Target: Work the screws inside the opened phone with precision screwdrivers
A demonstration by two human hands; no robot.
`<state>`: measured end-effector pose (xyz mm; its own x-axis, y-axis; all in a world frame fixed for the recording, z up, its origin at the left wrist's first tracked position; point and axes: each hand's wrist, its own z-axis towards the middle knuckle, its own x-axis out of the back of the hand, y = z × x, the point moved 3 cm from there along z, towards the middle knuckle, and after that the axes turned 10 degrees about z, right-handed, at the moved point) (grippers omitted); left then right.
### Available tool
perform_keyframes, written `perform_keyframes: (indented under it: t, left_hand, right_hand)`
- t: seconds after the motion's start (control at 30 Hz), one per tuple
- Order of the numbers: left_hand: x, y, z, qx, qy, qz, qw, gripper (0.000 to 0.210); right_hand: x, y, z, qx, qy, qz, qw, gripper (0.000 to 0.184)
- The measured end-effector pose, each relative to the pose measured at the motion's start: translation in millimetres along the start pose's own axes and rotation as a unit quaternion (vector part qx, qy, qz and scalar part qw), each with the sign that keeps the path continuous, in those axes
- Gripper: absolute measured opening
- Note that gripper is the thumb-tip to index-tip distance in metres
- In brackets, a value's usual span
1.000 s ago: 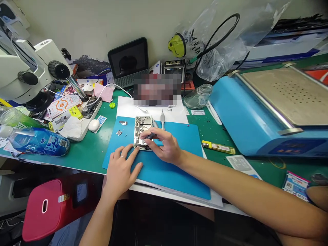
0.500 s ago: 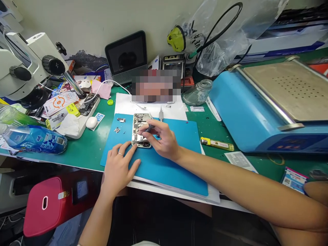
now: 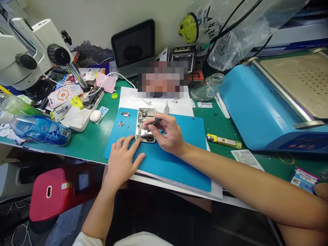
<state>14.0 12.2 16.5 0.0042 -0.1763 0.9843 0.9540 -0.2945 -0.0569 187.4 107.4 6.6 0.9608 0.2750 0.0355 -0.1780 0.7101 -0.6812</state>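
Green surface and blue mat lay beneath an opened smartphone. Over it, the right hand clamped fingers on a dark-handled tool; the left hand, fingers spread, touched the smartphone's near edge. Internal work seemed underway, likely needing steady aim next.

Head-worn view, forward and down over workbench

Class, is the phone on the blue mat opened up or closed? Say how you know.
The phone is opened up: its internal parts lie exposed beneath the right hand.
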Motion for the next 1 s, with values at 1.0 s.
perform_keyframes:
  t: [1.0]
  left_hand:
    - [0.1, 0.9, 0.0, -0.002, 0.007, -0.003, 1.0, 0.049]
  right_hand:
    - [-3.9, 3.1, -0.9, 0.014, -0.058, -0.023, 0.998, 0.05]
